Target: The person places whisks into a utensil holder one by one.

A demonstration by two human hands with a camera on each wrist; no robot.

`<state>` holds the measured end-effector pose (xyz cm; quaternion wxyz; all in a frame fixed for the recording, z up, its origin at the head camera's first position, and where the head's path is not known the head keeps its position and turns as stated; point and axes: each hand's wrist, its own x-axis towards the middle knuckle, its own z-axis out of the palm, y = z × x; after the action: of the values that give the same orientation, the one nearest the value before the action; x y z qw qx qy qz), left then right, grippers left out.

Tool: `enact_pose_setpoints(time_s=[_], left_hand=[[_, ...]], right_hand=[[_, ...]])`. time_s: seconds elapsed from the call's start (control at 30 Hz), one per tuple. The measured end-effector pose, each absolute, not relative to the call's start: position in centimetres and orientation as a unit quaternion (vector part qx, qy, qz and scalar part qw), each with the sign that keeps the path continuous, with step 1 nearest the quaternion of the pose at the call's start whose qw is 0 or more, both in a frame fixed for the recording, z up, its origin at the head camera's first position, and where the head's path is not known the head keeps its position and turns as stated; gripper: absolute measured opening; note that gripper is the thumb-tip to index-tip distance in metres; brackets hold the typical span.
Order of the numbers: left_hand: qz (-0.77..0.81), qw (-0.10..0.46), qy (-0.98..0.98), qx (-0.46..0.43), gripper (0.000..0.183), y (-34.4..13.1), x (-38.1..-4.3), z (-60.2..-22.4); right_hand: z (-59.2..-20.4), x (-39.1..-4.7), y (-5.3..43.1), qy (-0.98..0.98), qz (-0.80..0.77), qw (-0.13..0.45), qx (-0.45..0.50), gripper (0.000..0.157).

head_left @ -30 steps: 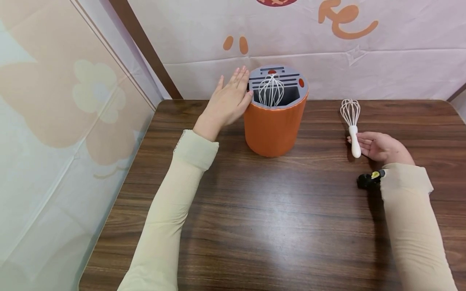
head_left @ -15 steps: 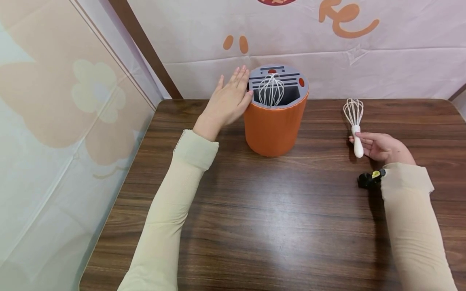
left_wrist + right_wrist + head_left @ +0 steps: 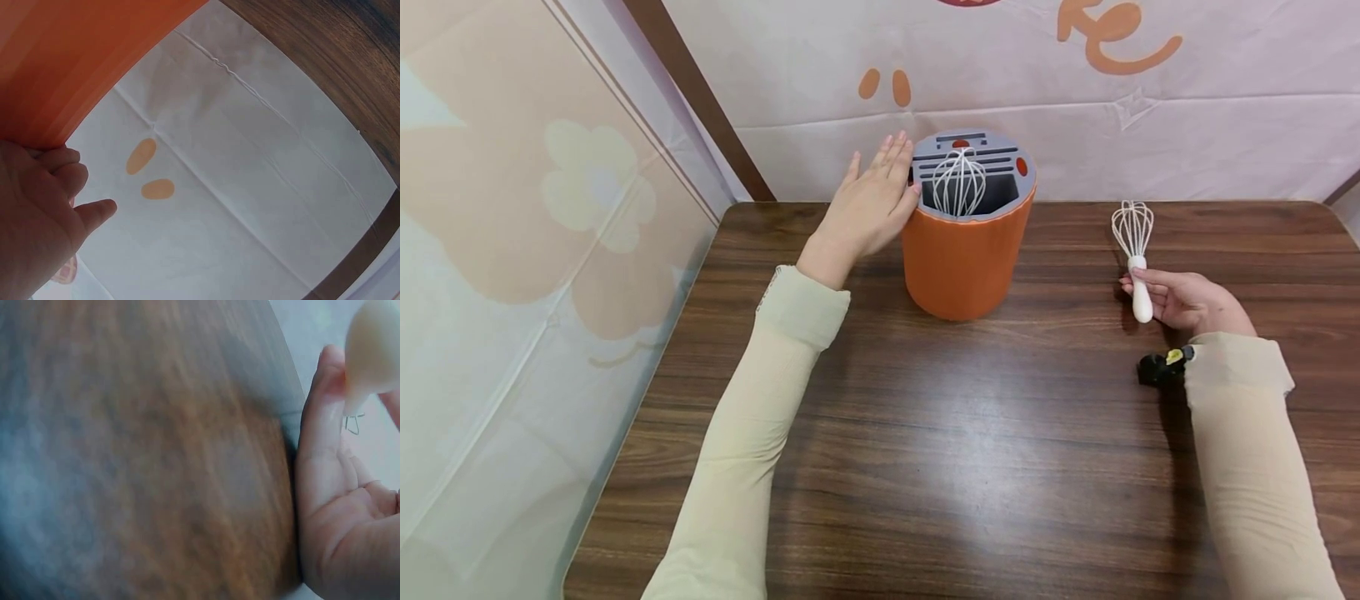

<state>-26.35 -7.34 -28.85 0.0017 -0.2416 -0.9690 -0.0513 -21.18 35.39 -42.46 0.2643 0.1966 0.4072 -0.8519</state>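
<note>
An orange utensil holder [image 3: 964, 267] with a grey slotted lid stands near the back of the table. The wire loops of one whisk [image 3: 958, 185] rise out of its large opening. My left hand [image 3: 868, 204] rests against the holder's left rim with straight fingers; in the left wrist view its fingertips meet the orange wall [image 3: 81, 56]. Off to the right, my right hand [image 3: 1183, 298] pinches a second, white whisk [image 3: 1139, 287] by the handle, thumb on top and fingers underneath, loops pointing toward the back. The right wrist view shows the handle end [image 3: 375, 350] up close.
A dark wooden table [image 3: 970, 467] spreads out in front of the holder. Behind it hangs a pale printed cloth [image 3: 820, 75], and another cloth panel [image 3: 512, 333] runs along the left edge. A small black wrist camera [image 3: 1161, 369] sits at the right cuff.
The white whisk has shifted slightly to the right in my right hand, and the thumb has come over its handle. My left hand keeps its place at the holder.
</note>
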Motion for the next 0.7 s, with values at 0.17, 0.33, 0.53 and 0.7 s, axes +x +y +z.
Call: enact_pose_setpoints(time_s=[0.17, 0.33, 0.53, 0.7], left_hand=[[-0.049, 0.0, -0.969, -0.242, 0.061, -7.3, -26.4, -28.8], [-0.051, -0.002, -0.969, -0.241, 0.061, -7.3, -26.3, -28.8], [-0.052, -0.003, -0.97, -0.239, 0.061, -7.3, -26.3, -28.8], [-0.053, -0.004, -0.97, -0.239, 0.061, -7.3, -26.4, -28.9]], right_hand=[[-42.7, -21.2, 35.7, 0.393, -0.857, 0.283, 0.178, 0.029], [-43.2, -21.3, 36.4, 0.316, -0.882, 0.326, 0.124, 0.037], [-43.2, -21.2, 36.3, 0.331, -0.882, 0.3, 0.153, 0.03], [-42.8, -21.1, 36.0, 0.351, -0.875, 0.273, 0.194, 0.027]])
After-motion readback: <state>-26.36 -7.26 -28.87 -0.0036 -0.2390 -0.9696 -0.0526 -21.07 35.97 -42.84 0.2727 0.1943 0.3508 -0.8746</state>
